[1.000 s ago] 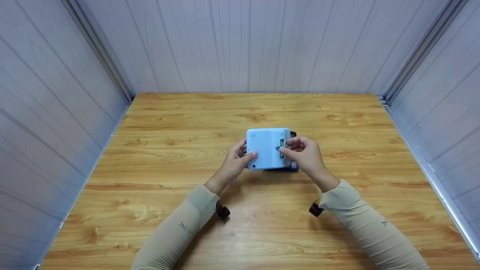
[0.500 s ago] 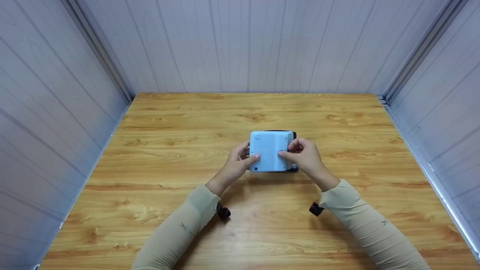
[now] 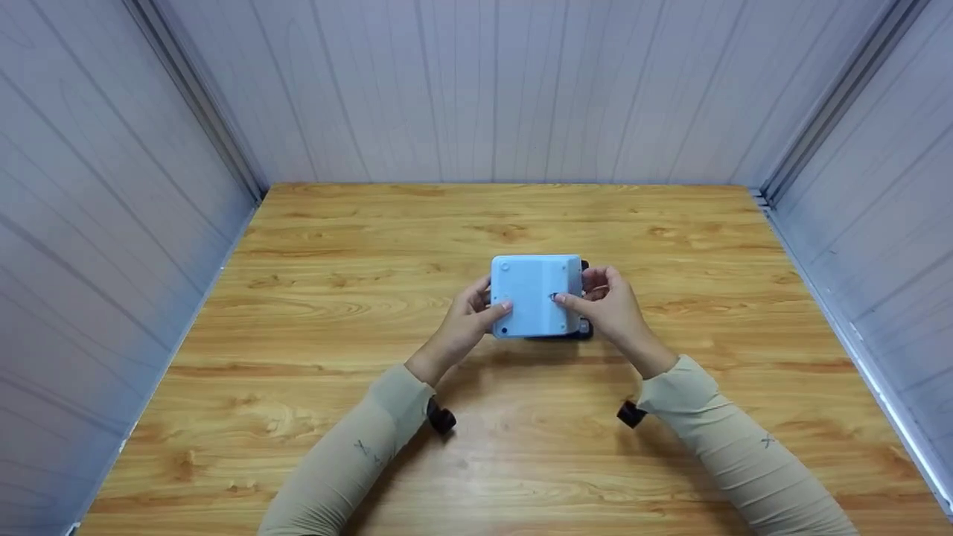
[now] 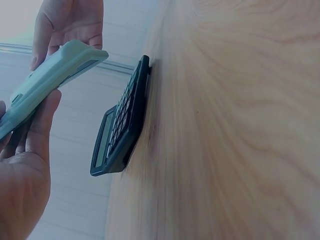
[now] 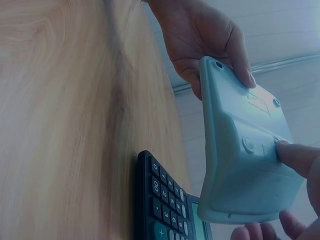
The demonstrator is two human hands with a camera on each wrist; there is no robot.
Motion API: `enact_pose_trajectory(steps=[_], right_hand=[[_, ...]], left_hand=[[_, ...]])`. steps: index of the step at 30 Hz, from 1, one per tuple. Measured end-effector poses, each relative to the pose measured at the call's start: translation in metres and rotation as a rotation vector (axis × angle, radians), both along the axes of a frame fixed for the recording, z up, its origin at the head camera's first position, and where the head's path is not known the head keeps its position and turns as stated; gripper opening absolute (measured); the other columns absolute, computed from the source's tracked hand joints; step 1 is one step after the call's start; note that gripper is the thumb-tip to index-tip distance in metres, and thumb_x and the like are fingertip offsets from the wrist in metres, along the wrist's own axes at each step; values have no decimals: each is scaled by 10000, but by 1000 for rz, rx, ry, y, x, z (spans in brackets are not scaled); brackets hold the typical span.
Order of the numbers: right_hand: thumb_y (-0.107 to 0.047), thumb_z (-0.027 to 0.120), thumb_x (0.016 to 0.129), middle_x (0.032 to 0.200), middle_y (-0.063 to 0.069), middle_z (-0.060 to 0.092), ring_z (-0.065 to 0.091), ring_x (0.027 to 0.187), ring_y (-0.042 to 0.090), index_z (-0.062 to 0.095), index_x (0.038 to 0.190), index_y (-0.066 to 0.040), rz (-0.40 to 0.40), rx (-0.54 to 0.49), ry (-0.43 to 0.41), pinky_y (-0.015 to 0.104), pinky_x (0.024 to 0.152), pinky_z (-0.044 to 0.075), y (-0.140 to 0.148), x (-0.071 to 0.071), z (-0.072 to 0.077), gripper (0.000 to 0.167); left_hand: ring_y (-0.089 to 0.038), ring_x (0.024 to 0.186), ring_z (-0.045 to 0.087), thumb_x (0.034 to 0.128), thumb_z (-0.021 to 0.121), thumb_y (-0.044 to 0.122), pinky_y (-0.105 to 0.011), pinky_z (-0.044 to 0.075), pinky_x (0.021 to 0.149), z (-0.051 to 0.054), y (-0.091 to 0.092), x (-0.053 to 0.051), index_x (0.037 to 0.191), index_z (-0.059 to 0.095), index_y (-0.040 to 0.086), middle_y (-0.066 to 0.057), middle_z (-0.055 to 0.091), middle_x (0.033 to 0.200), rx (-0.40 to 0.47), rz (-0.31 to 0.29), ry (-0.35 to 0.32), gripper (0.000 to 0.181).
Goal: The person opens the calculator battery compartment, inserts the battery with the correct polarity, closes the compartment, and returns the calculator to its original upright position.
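A light blue calculator [image 3: 530, 286] is held back side up above the table. My left hand [image 3: 467, 316] grips its left edge, thumb on the back and fingers underneath. On the right, my right hand [image 3: 616, 309] has its thumb against the back near the battery cover [image 5: 262, 180], which covers the slot. Its other fingers are bent close to the calculator's right end; whether they all touch it I cannot tell. In the left wrist view a black calculator [image 4: 122, 122] lies on the table, keys up, below the held one. The light blue calculator's front is mostly hidden.
The wooden table [image 3: 357, 246] carries the black calculator and is bounded by pale panel walls [image 3: 461, 89] at the back and sides. A small black wrist camera [image 3: 441, 420] hangs by the left sleeve, another [image 3: 631, 414] by the right.
One second ago a green battery showed in the uncovered slot; the cover now lies over it. The light blue calculator shifted slightly right and down, then back. My right fingers moved off its end slightly.
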State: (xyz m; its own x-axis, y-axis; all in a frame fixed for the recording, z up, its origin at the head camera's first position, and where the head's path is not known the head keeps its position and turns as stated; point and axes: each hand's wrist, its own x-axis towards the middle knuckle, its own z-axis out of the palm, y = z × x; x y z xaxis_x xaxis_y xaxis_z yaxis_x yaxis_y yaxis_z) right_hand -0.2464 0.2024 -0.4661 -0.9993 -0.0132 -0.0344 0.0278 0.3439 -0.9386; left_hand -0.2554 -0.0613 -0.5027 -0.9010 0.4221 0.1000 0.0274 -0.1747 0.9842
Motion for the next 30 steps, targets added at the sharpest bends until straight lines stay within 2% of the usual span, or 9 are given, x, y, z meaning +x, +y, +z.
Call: enact_pose_trajectory(steps=[5, 11, 17, 22, 30], right_hand=[[-247, 868, 945, 1292, 173, 577, 561, 1080, 226, 501, 1488, 46, 33, 10, -28, 225, 881, 533, 1, -1, 2, 718], [-239, 865, 950, 1266, 164, 596, 565, 1078, 229, 525, 1484, 49, 51, 2, -26, 229, 888, 533, 1, 0, 2, 695], [-243, 867, 950, 1277, 163, 592, 566, 1086, 244, 526, 1477, 31, 45, -4, -22, 256, 903, 533, 1, 0, 0, 685], [-242, 874, 944, 1321, 178, 589, 575, 1113, 258, 510, 1496, 16, 49, -10, -21, 287, 921, 540, 1, 0, -2, 710], [-201, 847, 963, 1369, 222, 618, 647, 1124, 276, 508, 1537, 1, 108, -40, -25, 244, 856, 593, 5, 0, -6, 697]], left_hand=[[-284, 1226, 723, 1080, 627, 71, -410, 674, 939, 1, -1, 1, 1652, 417, 27, -267, 667, 1423, 6, -8, 17, 612], [-291, 1217, 725, 1078, 638, 87, -436, 673, 943, -1, -2, 1, 1648, 434, 47, -264, 673, 1418, -12, -4, 30, 608], [-300, 1225, 718, 1016, 733, 61, -467, 650, 1009, 1, -1, 2, 1633, 470, 71, -226, 690, 1409, -75, 33, 43, 671], [-320, 1209, 729, 1013, 724, 37, -482, 656, 994, 3, 0, 2, 1607, 510, 78, -215, 708, 1394, -145, 58, 108, 632], [-362, 1243, 725, 1024, 687, -16, -506, 652, 995, 2, 0, 2, 1567, 541, 7, -249, 701, 1413, -198, 58, 267, 563]])
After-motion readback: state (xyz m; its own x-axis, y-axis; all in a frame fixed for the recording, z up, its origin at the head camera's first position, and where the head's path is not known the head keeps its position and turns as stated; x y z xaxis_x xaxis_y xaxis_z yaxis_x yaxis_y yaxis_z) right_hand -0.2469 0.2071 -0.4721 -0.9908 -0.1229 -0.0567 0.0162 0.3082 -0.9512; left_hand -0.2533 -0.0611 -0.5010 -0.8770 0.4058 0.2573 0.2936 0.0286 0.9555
